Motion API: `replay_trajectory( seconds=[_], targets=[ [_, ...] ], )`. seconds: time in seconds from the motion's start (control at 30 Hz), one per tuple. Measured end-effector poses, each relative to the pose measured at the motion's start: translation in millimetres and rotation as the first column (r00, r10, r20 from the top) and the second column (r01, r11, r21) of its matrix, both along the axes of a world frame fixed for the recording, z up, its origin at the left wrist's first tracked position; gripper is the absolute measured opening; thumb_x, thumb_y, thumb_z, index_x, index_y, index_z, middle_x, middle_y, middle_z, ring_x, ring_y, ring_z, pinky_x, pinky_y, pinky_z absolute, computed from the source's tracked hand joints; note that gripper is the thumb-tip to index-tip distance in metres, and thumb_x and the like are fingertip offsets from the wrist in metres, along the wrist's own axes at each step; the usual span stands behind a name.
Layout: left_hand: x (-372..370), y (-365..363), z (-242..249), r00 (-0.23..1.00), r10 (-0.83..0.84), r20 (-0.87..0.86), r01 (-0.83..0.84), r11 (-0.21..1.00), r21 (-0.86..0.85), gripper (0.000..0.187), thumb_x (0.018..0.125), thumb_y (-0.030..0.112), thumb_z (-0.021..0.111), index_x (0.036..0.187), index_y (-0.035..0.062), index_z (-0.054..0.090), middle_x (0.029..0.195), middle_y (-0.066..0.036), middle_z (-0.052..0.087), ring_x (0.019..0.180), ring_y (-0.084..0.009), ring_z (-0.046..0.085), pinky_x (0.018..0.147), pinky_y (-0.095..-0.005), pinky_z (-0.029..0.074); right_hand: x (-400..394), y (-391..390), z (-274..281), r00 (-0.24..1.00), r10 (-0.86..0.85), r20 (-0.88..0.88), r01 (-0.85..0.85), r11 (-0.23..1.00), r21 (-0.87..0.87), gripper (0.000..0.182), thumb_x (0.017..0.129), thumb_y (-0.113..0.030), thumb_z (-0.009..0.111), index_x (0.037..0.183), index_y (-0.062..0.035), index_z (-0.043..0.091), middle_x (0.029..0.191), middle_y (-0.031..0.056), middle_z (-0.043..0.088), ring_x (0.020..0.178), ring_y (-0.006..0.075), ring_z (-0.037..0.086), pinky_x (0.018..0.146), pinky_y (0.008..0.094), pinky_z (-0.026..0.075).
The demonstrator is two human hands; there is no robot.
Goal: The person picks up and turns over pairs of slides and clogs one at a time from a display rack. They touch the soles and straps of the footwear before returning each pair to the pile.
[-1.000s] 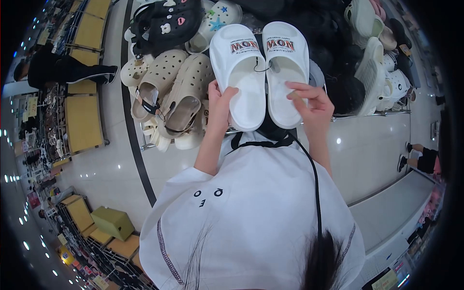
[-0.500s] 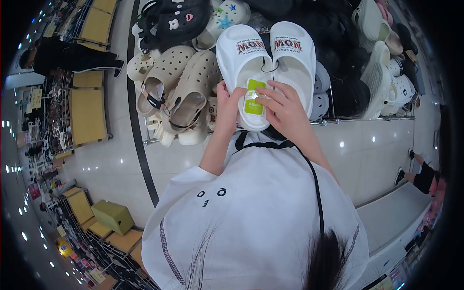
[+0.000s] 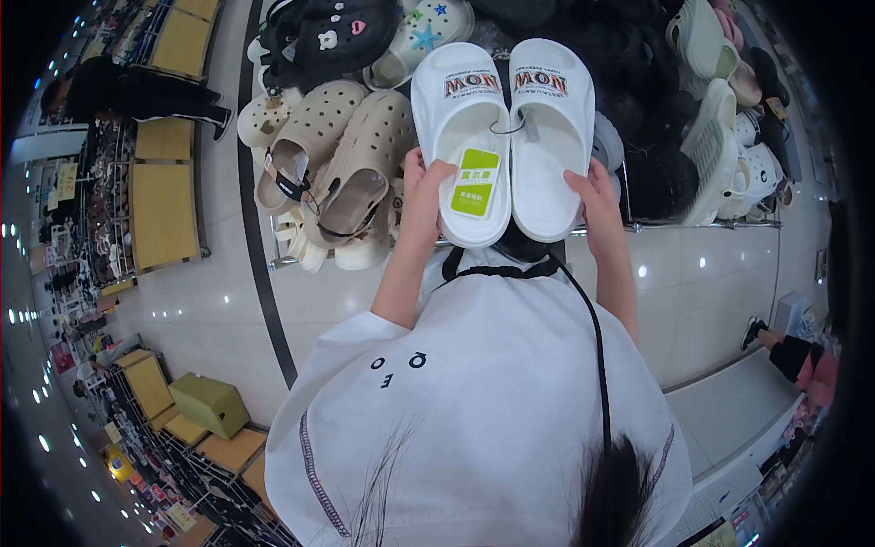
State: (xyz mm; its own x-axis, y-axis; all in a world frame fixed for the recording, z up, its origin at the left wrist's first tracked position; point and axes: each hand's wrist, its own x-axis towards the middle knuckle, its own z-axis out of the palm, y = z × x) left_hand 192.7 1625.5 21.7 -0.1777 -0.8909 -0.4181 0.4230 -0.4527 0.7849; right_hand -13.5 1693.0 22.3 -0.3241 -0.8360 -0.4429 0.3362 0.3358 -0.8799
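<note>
Two white slides lie side by side in front of me, toes pointing away, with "NOW" printed across their straps. My left hand (image 3: 425, 193) grips the outer heel edge of the left slide (image 3: 458, 80), thumb on the footbed. On the other side, my right hand (image 3: 597, 202) holds the right slide (image 3: 550, 173) by its outer heel edge, thumb on top. A green and white tag (image 3: 476, 183) rests on the left slide's footbed. A thin dark loop (image 3: 507, 130) spans the gap between the two slides.
Beige clogs (image 3: 363, 173) are piled to the left, black clogs (image 3: 333, 46) behind them. White clogs (image 3: 755, 173) sit at the rack's right end. A green stool (image 3: 210, 405) stands lower left. A person in dark clothes (image 3: 137, 96) is at upper left, another (image 3: 793, 351) at far right.
My right hand has left the tag and moved right to the right slide's outer edge. The tag now lies uncovered and slightly tilted. My left hand stays on the left slide.
</note>
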Motion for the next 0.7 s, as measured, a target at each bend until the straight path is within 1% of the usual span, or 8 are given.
replay_trajectory(
  seconds=[0.1,0.17,0.2,0.3,0.37,0.6,0.67,0.7],
  targets=[
    [4.4,-3.2,-6.4,0.999,-0.002,0.041,0.005,0.998,-0.065,0.047,0.071,0.004,0.055,0.111,-0.0023,0.033,0.102,-0.014,0.05,0.089,-0.0174,0.053,0.078,-0.027,0.044,8.2,1.5,2.8,0.996,-0.09,-0.016,0.089,0.993,-0.078,0.06,0.074,-0.014,0.063,0.122,0.0041,0.033,0.111,0.0146,0.052,0.097,0.0182,0.053,0.085,0.0283,0.04],
    [9.5,-5.5,-11.1,0.993,0.009,0.114,0.008,0.988,-0.154,0.051,0.07,0.003,0.056,0.114,-0.002,0.032,0.105,-0.014,0.049,0.091,-0.0176,0.053,0.079,-0.0267,0.044,10.8,3.2,9.1,0.978,-0.176,-0.113,0.159,0.977,-0.145,0.058,0.073,-0.01,0.063,0.122,0.0045,0.035,0.111,0.0151,0.051,0.097,0.0181,0.052,0.085,0.0283,0.04],
    [10.7,-5.7,-10.9,0.993,0.009,0.114,0.008,0.988,-0.151,0.051,0.07,0.003,0.056,0.114,-0.002,0.032,0.105,-0.014,0.049,0.091,-0.0176,0.053,0.079,-0.0267,0.044,11.7,4.9,11.3,0.978,-0.176,-0.115,0.159,0.977,-0.142,0.058,0.073,-0.01,0.063,0.122,0.0045,0.035,0.111,0.0151,0.051,0.097,0.0181,0.052,0.085,0.0283,0.04],
    [14.8,-5.9,-11.5,0.99,0.008,0.141,0.023,0.975,-0.22,0.049,0.07,0.0,0.053,0.115,-0.0027,0.033,0.105,-0.015,0.051,0.091,-0.0189,0.055,0.077,-0.0281,0.046,14.2,10.7,13.6,0.944,-0.185,-0.274,0.134,0.971,-0.197,0.057,0.07,-0.007,0.064,0.12,0.0042,0.037,0.11,0.0152,0.051,0.097,0.019,0.052,0.085,0.0286,0.041],
    [18.3,-5.3,-13.6,0.988,-0.026,0.154,0.067,0.961,-0.267,0.055,0.073,0.003,0.056,0.121,-0.0027,0.029,0.109,-0.014,0.049,0.095,-0.0168,0.052,0.081,-0.0267,0.043,14.3,14.4,10.9,0.885,-0.227,-0.408,0.105,0.948,-0.301,0.059,0.068,-0.004,0.065,0.12,0.004,0.038,0.109,0.0152,0.051,0.098,0.0198,0.052,0.085,0.0287,0.041],
    [25.0,-16.7,-12.2,0.991,-0.027,0.133,0.064,0.959,-0.276,0.047,0.08,0.007,0.053,0.123,-0.0038,0.036,0.11,-0.013,0.053,0.096,-0.0149,0.053,0.082,-0.0253,0.041,17.9,8.3,20.4,0.902,-0.184,-0.391,0.069,0.954,-0.29,0.058,0.066,-0.004,0.066,0.118,0.0029,0.041,0.108,0.0142,0.052,0.097,0.0194,0.052,0.085,0.0291,0.041],
    [32.4,-23.9,-23.0,0.916,0.067,0.396,0.06,0.952,-0.301,0.044,0.083,0.01,0.05,0.122,-0.0051,0.038,0.109,-0.013,0.054,0.095,-0.0142,0.052,0.083,-0.0244,0.04,25.9,1.7,23.2,0.873,-0.11,-0.475,-0.045,0.952,-0.303,0.059,0.066,-0.007,0.068,0.118,0.0027,0.042,0.107,0.0133,0.054,0.095,0.0185,0.053,0.083,0.0282,0.042],
    [37.4,-26.5,-29.5,0.916,0.062,0.395,0.065,0.952,-0.301,0.044,0.083,0.01,0.05,0.122,-0.0051,0.038,0.109,-0.013,0.054,0.095,-0.0142,0.052,0.083,-0.0244,0.04,30.6,-2.1,25.6,0.872,-0.115,-0.475,-0.04,0.952,-0.303,0.059,0.066,-0.007,0.068,0.118,0.0027,0.042,0.107,0.0133,0.054,0.095,0.0185,0.053,0.083,0.0282,0.042]
  ],
)
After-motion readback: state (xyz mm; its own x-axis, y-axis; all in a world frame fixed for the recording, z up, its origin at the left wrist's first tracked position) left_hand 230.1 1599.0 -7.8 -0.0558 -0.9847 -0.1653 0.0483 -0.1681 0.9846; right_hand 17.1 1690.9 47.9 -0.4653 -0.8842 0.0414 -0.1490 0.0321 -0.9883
